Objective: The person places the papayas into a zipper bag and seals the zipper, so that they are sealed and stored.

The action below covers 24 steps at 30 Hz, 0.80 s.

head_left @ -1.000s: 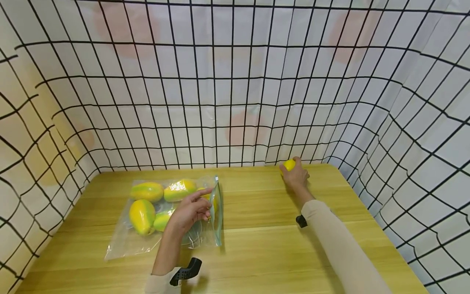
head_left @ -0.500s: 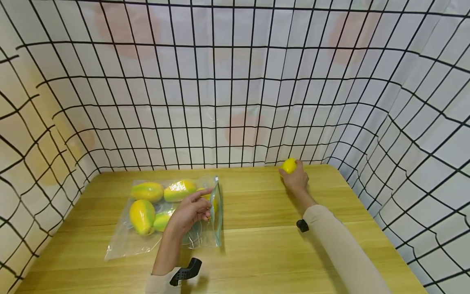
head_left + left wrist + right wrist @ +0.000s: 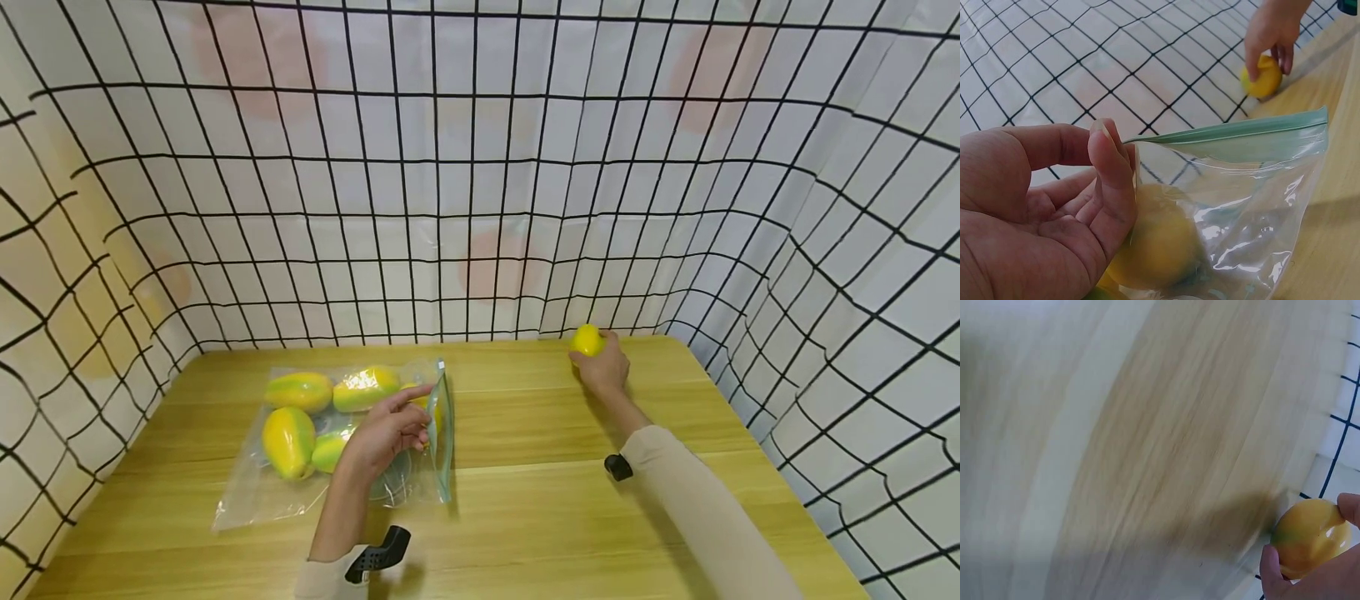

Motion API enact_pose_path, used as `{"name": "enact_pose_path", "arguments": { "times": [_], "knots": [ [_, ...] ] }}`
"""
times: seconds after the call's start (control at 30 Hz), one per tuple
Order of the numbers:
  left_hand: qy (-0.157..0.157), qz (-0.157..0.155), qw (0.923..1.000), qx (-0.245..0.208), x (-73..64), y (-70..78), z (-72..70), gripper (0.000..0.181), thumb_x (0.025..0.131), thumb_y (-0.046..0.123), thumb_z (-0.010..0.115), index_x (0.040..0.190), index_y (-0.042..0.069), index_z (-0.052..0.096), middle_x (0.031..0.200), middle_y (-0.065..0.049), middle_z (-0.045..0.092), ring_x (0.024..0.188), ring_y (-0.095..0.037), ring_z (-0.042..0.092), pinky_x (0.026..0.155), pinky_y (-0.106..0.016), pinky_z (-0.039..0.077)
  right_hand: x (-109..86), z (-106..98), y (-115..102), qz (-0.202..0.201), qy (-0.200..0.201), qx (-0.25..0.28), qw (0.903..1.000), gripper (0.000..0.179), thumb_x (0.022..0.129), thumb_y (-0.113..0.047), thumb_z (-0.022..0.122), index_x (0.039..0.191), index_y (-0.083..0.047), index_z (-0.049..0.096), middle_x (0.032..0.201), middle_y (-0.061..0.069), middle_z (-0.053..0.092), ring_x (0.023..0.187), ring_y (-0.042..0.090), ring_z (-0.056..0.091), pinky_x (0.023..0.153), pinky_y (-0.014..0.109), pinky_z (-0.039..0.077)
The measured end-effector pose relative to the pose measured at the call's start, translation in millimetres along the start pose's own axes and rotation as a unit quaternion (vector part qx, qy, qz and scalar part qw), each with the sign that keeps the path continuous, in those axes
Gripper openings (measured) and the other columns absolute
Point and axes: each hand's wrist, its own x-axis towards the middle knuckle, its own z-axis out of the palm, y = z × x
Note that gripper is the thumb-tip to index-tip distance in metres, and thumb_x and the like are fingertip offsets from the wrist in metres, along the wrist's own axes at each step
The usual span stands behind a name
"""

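My left hand [image 3: 386, 437] pinches the green zip edge of a clear zip bag [image 3: 247, 500] that lies on the left of the table. In the left wrist view its fingertips meet at the zip strip [image 3: 1241, 137], and the bag mouth gapes beside them. Several yellow-green papayas [image 3: 288, 442] lie in the bag, one of them [image 3: 1157, 244] just inside the mouth. At the far right, near the back edge, my right hand [image 3: 606, 371] grips another papaya [image 3: 587, 340]. In the right wrist view, fingers hold this papaya [image 3: 1310, 534] from opposite sides.
Black wire grid panels [image 3: 472, 217] with white sheeting behind enclose the wooden table [image 3: 517, 517] at the back and both sides. The back panel rises close behind the right hand. Black bands [image 3: 378, 554] sit at both wrists.
The right hand has lifted and turned the papaya slightly, shifting a little left and nearer, so more of the fruit shows. The left hand and bag stay put.
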Motion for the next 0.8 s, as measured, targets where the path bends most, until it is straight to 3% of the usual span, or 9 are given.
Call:
{"name": "enact_pose_path", "arguments": {
  "times": [0.33, 0.57, 0.8],
  "knots": [
    [-0.001, -0.001, 1.0, 0.007, 1.6, -0.4, -1.5, 0.056, 0.098, 0.0, 0.053, 0.152, 0.004, 0.041, 0.075, 0.0, 0.062, 0.063, -0.01, 0.061, 0.06, -0.022, 0.053, -16.0, 0.2, -8.6, -0.045, -0.027, 0.006, 0.9986, 0.075, 0.087, -0.024, 0.074, 0.152, -0.008, 0.041, 0.151, 0.022, 0.047, 0.135, 0.047, 0.04, 0.111, 0.061, 0.033],
    [0.0, 0.002, 0.9999, 0.01, 1.5, -0.7, -2.5, 0.056, 0.098, 0.0, 0.053, 0.153, 0.003, 0.041, 0.076, -0.001, 0.062, 0.063, -0.01, 0.061, 0.06, -0.022, 0.053, -27.5, 3.0, -17.7, -0.076, -0.084, -0.014, 0.9935, 0.075, 0.085, -0.025, 0.077, 0.152, -0.012, 0.044, 0.149, 0.019, 0.051, 0.129, 0.044, 0.048, 0.107, 0.061, 0.04],
    [0.0, 0.002, 1.0, 0.007, 0.3, 0.3, -1.0, 0.056, 0.098, 0.0, 0.052, 0.153, 0.003, 0.04, 0.077, 0.0, 0.062, 0.063, -0.01, 0.061, 0.06, -0.022, 0.053, -46.8, 3.0, -34.1, -0.097, -0.151, -0.007, 0.9838, 0.072, 0.086, -0.024, 0.079, 0.15, -0.012, 0.048, 0.142, 0.022, 0.055, 0.122, 0.039, 0.057, 0.095, 0.048, 0.052]
  ]
}}
